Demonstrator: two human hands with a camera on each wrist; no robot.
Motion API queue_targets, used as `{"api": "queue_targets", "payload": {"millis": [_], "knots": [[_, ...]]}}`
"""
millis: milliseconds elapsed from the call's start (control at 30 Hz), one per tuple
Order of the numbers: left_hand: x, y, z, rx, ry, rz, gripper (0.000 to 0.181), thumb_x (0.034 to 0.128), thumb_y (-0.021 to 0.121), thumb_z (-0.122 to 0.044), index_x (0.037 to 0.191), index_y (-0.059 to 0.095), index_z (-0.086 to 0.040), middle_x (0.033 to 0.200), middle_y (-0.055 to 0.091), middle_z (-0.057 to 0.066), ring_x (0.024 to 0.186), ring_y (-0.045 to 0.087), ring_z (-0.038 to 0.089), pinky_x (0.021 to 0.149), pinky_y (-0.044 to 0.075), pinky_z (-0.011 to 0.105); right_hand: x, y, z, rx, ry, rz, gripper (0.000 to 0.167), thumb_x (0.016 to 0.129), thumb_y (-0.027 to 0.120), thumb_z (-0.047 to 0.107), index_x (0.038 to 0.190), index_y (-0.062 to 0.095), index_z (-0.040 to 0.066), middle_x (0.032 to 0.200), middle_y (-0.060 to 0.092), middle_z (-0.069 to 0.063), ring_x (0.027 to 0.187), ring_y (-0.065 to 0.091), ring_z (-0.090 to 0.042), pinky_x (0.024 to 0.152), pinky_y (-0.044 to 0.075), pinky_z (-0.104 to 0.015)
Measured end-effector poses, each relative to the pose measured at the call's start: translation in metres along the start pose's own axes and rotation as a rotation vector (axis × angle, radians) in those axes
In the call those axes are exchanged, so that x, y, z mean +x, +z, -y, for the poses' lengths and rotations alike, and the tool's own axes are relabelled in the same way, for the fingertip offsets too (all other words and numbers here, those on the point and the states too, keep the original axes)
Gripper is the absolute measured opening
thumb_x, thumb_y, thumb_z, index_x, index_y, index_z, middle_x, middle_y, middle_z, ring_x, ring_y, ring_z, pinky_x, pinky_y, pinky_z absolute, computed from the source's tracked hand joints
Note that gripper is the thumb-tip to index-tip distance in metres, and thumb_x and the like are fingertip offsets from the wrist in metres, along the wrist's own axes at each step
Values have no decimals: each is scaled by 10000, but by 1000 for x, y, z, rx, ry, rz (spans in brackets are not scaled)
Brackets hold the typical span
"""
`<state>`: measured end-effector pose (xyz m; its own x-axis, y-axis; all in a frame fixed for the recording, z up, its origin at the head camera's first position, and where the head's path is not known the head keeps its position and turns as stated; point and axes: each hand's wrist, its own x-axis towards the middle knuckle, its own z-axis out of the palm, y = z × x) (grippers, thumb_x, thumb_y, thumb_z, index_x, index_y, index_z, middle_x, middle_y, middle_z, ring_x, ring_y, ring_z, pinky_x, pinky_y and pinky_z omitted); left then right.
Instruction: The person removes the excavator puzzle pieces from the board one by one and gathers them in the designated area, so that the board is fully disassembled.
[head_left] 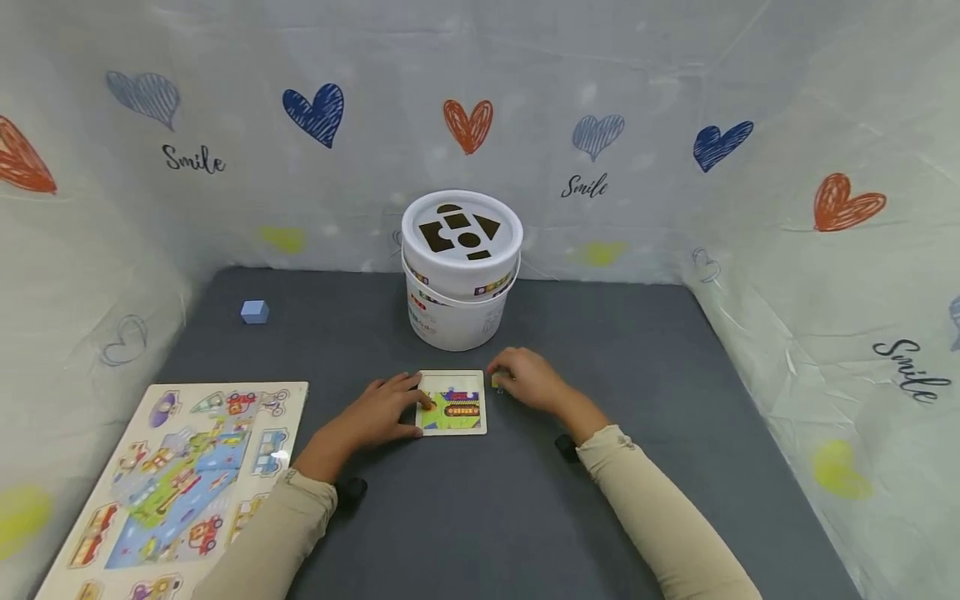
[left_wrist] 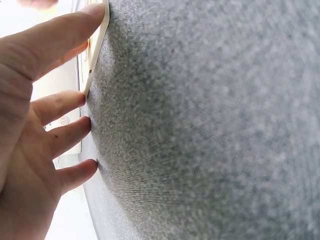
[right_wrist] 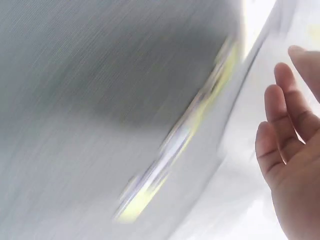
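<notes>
A small square jigsaw board (head_left: 452, 432) lies on the dark table, its lower part filled with a colourful picture and its upper part bare cream. My left hand (head_left: 382, 410) rests at the board's left side, thumb and fingertips touching the edge and one finger over the picture. In the left wrist view, the left hand (left_wrist: 30, 125) has its fingers spread against the rim. Just right of the board, my right hand (head_left: 528, 379) pinches a small yellow-green puzzle piece (head_left: 497, 383), partly hidden by the fingers. The right wrist view is blurred; the right hand (right_wrist: 295, 145) shows there without the piece.
A white bucket (head_left: 457, 325) with a shape-cutout lid (head_left: 420, 208) stands behind the board. At the left lies a large vehicle puzzle board (head_left: 288, 400). A light blue block (head_left: 255, 312) sits at the back left. Printed sheeting (head_left: 525, 83) surrounds the table.
</notes>
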<state>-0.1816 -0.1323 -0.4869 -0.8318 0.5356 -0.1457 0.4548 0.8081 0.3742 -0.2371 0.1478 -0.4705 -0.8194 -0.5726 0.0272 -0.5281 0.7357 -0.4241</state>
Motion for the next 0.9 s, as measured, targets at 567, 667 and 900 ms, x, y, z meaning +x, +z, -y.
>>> {"api": "queue_targets", "payload": {"millis": [567,667,900], "knots": [[4,3,0,-44,41,-7,307,832,766,-283,1123,747,-187,1494,396,231,1413,281,458,1064,269,669,33,46,56,-110,-67,74,180,900,704,219,1065,738,156,1047,662,-10,992,597,-205,883,482,-403],[4,1,0,-32,27,5,312,833,765,-291,1128,747,-191,1501,390,222,1418,280,446,1070,268,659,33,48,59,-99,-31,48,171,888,720,221,1043,731,151,1057,657,-22,1001,588,-220,884,470,-422],[4,2,0,-28,12,16,307,835,763,-298,1124,749,-196,1504,386,220,1424,269,443,1075,258,660,32,44,58,52,-30,40,59,911,691,188,966,679,168,985,679,23,949,578,-180,866,420,-431]]}}
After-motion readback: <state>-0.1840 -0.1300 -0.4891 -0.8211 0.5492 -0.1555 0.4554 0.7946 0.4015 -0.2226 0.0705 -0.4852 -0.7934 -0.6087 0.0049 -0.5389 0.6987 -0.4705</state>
